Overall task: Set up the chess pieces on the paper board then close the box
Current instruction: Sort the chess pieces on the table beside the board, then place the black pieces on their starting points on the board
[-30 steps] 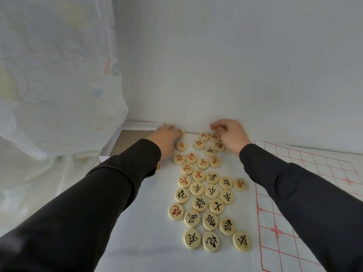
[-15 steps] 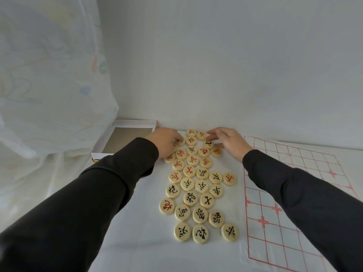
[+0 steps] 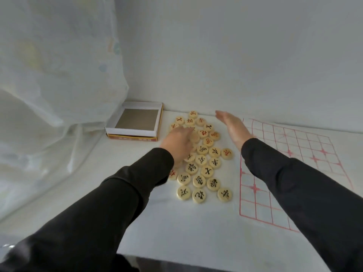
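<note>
Several round wooden chess pieces [image 3: 202, 160] with red or black characters lie in a loose cluster on the white table. My left hand [image 3: 179, 143] lies over the left part of the cluster, its fingers on the pieces. To the right of the cluster my right hand [image 3: 231, 125] is lifted, fingers straight and palm turned to the left, holding nothing. The paper board [image 3: 294, 169] with its red grid lies flat at the right, with no pieces on it. The open box [image 3: 135, 132], white inside with a grey bottom, stands at the back left.
A white wall [image 3: 235, 55] rises right behind the pieces and the box. A sheer curtain [image 3: 49, 85] hangs at the left and drapes beside the box. The table's front edge [image 3: 216, 266] runs along the bottom of the view.
My right hand has let go of the far pieces, opened and lifted to the right. My left hand has slid nearer, over the cluster. The camera has tilted, so the box shows fully.
</note>
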The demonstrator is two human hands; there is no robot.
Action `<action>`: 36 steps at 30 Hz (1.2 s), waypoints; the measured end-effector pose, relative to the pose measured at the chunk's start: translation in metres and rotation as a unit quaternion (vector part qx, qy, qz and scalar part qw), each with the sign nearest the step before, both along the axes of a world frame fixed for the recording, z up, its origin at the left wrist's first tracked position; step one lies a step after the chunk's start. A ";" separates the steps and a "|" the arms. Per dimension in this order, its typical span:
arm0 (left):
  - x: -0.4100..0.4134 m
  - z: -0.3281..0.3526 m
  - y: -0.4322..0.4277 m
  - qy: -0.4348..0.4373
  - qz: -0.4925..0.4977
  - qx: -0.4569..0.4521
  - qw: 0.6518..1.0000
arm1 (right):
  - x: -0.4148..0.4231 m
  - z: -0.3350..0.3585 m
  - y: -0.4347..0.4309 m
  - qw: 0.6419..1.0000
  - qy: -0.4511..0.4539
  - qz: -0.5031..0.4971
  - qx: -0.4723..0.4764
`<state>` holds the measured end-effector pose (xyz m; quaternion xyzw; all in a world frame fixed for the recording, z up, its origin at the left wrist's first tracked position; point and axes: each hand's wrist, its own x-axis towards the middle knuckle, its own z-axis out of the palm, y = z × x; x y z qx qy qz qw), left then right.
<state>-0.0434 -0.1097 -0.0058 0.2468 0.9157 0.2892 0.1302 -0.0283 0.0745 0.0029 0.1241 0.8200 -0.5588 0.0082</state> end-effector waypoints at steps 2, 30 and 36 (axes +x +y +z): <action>0.034 -0.003 -0.002 0.050 -0.063 -0.078 0.994 | 0.030 -0.006 -0.001 0.997 -0.003 0.020 0.076; 0.076 -0.030 0.077 0.307 -0.222 -0.243 0.893 | 0.088 -0.037 0.062 0.848 -0.186 -0.013 0.496; 0.058 -0.030 0.089 0.294 -0.225 -0.279 0.886 | 0.092 -0.049 0.069 0.830 -0.178 0.014 0.529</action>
